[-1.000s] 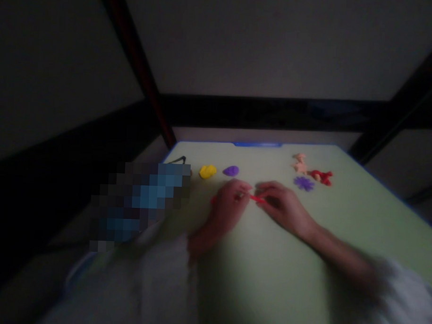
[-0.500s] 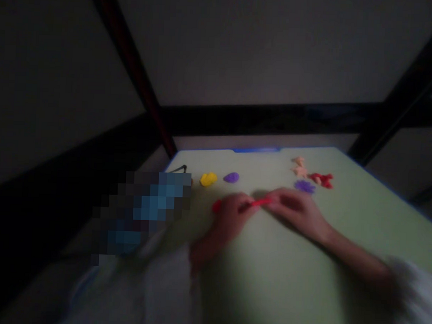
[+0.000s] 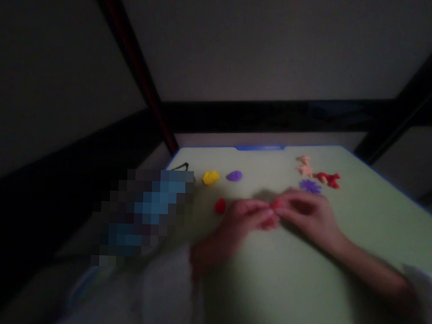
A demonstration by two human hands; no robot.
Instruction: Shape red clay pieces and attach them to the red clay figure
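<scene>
My left hand point(image 3: 247, 219) and my right hand point(image 3: 308, 212) meet over the middle of a pale green board point(image 3: 304, 274). Their fingertips are pinched together on a small pink-red strip of clay point(image 3: 276, 205), mostly hidden between them. A red lump of clay point(image 3: 220, 205) lies on the board just left of my left hand. The picture is dim and slightly blurred.
At the board's far side lie a yellow clay lump point(image 3: 210, 177), a purple lump point(image 3: 234, 176), a purple flower shape point(image 3: 310, 186), a peach figure point(image 3: 304, 166) and a red figure point(image 3: 329, 179). A blurred-out patch point(image 3: 143, 211) covers the left. Dark frame bars point(image 3: 274, 114) stand behind.
The red strip, first stretched between both hands, is now bunched between the fingertips. Both hands drew slightly nearer to me, uncovering the red lump at the left.
</scene>
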